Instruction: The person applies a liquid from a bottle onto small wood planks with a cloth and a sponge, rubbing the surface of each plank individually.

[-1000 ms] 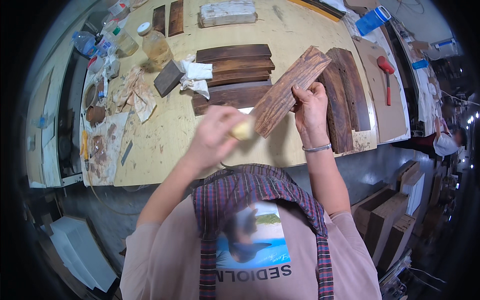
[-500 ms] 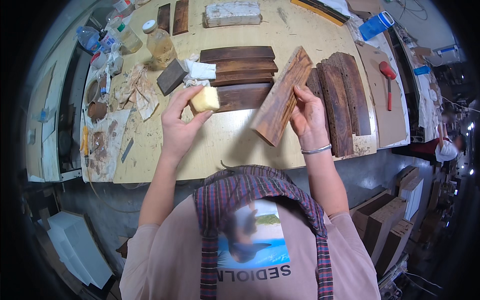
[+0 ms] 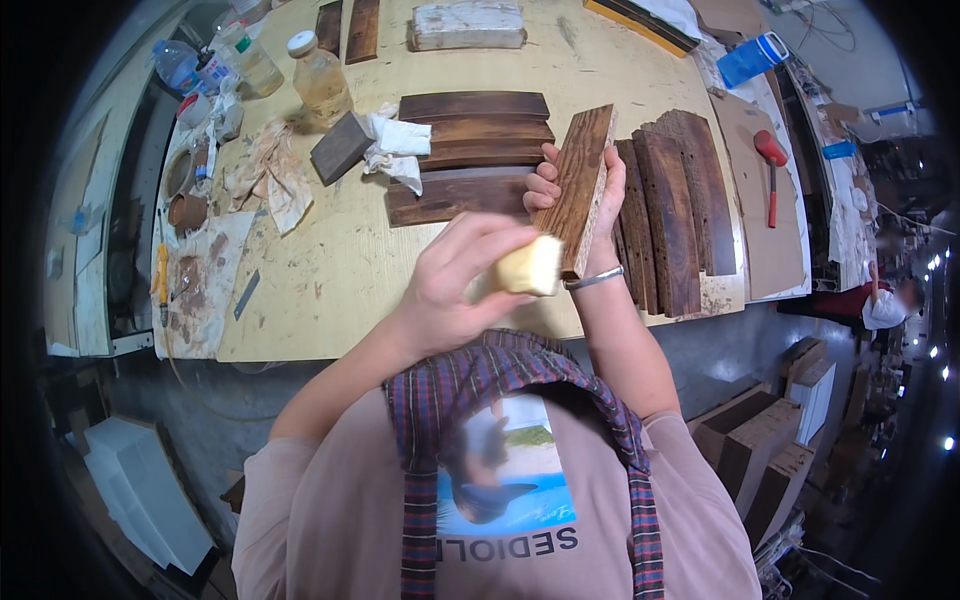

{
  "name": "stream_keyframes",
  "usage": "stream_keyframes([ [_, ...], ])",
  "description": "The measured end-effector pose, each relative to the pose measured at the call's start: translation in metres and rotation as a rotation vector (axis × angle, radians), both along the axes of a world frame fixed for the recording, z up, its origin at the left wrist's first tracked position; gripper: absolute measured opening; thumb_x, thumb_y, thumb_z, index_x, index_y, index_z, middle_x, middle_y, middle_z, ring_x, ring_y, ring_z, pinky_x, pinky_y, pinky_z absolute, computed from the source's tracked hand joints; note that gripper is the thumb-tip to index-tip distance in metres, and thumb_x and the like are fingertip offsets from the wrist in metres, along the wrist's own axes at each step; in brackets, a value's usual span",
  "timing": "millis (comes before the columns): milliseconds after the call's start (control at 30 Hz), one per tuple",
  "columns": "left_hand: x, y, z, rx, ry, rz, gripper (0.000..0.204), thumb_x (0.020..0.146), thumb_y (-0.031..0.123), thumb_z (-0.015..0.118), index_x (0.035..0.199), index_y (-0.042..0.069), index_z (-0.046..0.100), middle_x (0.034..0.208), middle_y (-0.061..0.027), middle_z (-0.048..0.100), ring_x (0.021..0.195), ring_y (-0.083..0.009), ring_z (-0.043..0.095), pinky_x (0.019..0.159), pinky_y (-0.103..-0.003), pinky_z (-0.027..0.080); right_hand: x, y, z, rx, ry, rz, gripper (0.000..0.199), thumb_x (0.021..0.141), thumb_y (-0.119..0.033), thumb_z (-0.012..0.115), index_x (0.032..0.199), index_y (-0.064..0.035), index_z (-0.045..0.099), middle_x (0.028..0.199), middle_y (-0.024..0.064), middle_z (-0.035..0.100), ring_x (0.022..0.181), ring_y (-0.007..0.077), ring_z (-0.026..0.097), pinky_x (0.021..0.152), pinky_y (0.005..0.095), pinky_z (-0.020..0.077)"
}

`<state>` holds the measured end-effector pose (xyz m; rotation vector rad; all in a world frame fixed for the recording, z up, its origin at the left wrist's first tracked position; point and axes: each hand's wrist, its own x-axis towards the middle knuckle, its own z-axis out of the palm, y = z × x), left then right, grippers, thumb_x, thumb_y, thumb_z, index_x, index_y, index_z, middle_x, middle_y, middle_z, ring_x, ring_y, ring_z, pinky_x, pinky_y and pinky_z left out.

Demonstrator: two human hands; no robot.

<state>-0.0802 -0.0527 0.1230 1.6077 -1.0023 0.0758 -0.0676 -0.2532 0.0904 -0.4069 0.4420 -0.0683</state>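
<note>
My right hand (image 3: 578,195) grips a long brown wooden plank (image 3: 578,190) and holds it on edge above the workbench (image 3: 320,290), its far end tilted away from me. A pale yellow sponge (image 3: 528,268) is pinched in my left hand (image 3: 455,285) and presses against the near end of that plank. A metal bangle (image 3: 594,281) sits on my right wrist. Below the hands, dark stained planks (image 3: 470,150) lie side by side on the bench.
More dark planks (image 3: 675,205) lie at the right. A dark block (image 3: 342,147) and white rags (image 3: 398,145) sit left of the planks, with a bottle of yellowish liquid (image 3: 320,78), other bottles and stained cloths (image 3: 265,175). A red-handled tool (image 3: 771,170) lies on cardboard.
My left hand has brought the sponge from the left back to the near end of the plank. My right hand has turned the plank more upright, onto its edge.
</note>
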Motion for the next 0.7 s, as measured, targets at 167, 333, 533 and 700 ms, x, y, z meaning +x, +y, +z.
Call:
stream_keyframes([
  [167, 0.0, 0.03, -0.027, 0.192, 0.014, 0.187, 0.054, 0.067, 0.003, 0.08, 0.118, 0.0, 0.064, 0.111, -0.0176, 0.062, 0.1, -0.0318, 0.063, 0.087, -0.037, 0.05, 0.0, -0.014, -0.012, 0.101, -0.103, 0.012, 0.066, 0.088, -0.063, 0.047, 0.108, -0.0002, 0.051, 0.076, 0.0041, 0.041, 0.059, 0.0152, 0.038, 0.05, 0.0293, 0.0357],
  [333, 0.004, 0.0, 0.004, -0.027, -0.21, 0.002, 0.057, 0.061, -0.001, 0.075, 0.116, 0.004, 0.064, 0.109, -0.0153, 0.063, 0.097, -0.0317, 0.062, 0.083, -0.04, 0.051, 0.007, -0.012, -0.023, 0.157, -0.115, 0.02, 0.067, 0.088, -0.063, 0.046, 0.108, 0.0008, 0.052, 0.077, 0.0045, 0.041, 0.061, 0.0158, 0.038, 0.051, 0.0293, 0.0361],
  [533, 0.008, 0.029, -0.023, 0.163, -0.14, 0.156, 0.054, 0.062, -0.001, 0.074, 0.115, 0.003, 0.065, 0.107, -0.0141, 0.062, 0.094, -0.0326, 0.061, 0.081, -0.041, 0.051, 0.005, -0.012, -0.014, 0.043, -0.065, -0.005, 0.065, 0.092, -0.061, 0.039, 0.112, -0.0006, 0.053, 0.083, 0.0074, 0.049, 0.071, 0.0183, 0.047, 0.059, 0.031, 0.0433],
  [700, 0.003, -0.003, 0.008, 0.023, -0.223, -0.046, 0.054, 0.061, 0.001, 0.074, 0.114, 0.004, 0.066, 0.107, -0.0131, 0.062, 0.095, -0.0323, 0.061, 0.081, -0.041, 0.051, 0.007, -0.002, -0.031, 0.022, -0.062, 0.033, 0.067, 0.093, -0.062, 0.036, 0.113, -0.0006, 0.054, 0.088, 0.0088, 0.052, 0.077, 0.0201, 0.051, 0.066, 0.0333, 0.0468],
])
